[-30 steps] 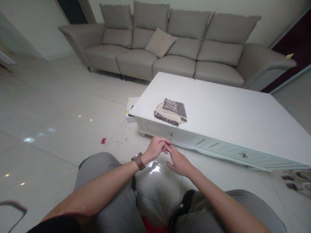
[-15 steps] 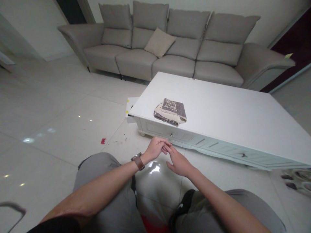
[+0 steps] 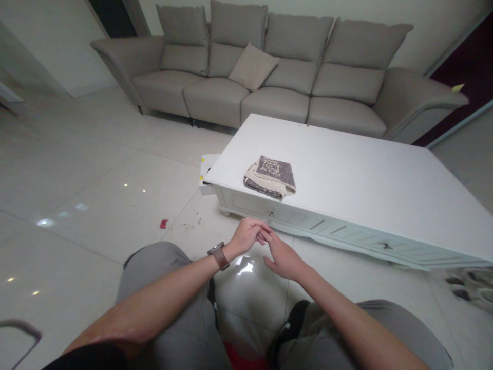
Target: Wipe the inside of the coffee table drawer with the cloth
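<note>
My left hand (image 3: pixel 246 237), with a brown-strapped watch (image 3: pixel 219 255) on its wrist, reaches in between my knees. Its fingers overlap the fingertips of my right hand (image 3: pixel 284 256), so some are partly hidden. The right hand has its fingers stretched out and its thumb apart. I see no object in either hand. Just beyond them, a folded grey and cream patterned towel (image 3: pixel 271 177) lies near the front left edge of a white coffee table (image 3: pixel 346 174).
A long grey-brown sofa (image 3: pixel 215 97) with a beige cushion (image 3: pixel 253 68) stands behind the table. Drawers with small knobs line the table's front. A white box (image 3: pixel 208 189) sits by its left end. On the tiled floor lies a red scrap (image 3: pixel 164 224).
</note>
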`<state>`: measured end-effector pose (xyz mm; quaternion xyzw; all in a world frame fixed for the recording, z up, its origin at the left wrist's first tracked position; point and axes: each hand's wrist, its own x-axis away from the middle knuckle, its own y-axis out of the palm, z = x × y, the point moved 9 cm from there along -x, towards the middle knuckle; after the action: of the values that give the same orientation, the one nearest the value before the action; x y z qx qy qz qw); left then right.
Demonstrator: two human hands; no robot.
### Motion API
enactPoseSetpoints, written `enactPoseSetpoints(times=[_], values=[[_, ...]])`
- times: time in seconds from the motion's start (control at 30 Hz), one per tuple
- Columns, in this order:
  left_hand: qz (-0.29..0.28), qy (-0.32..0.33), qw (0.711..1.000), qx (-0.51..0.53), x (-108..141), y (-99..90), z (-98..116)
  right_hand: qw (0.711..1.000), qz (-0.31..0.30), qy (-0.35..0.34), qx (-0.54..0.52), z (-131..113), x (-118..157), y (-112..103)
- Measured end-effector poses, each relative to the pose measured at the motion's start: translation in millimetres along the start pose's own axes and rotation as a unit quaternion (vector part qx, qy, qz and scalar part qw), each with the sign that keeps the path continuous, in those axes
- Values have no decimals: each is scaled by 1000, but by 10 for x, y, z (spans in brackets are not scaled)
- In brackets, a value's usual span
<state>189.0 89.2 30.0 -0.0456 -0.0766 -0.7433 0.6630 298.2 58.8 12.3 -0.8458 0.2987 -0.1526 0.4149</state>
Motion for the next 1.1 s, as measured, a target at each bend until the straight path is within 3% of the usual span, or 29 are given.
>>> enactPoseSetpoints(times=[1.1], values=[[0, 3, 998, -55, -11, 2, -59, 1000, -10, -1, 7, -8, 17, 10]])
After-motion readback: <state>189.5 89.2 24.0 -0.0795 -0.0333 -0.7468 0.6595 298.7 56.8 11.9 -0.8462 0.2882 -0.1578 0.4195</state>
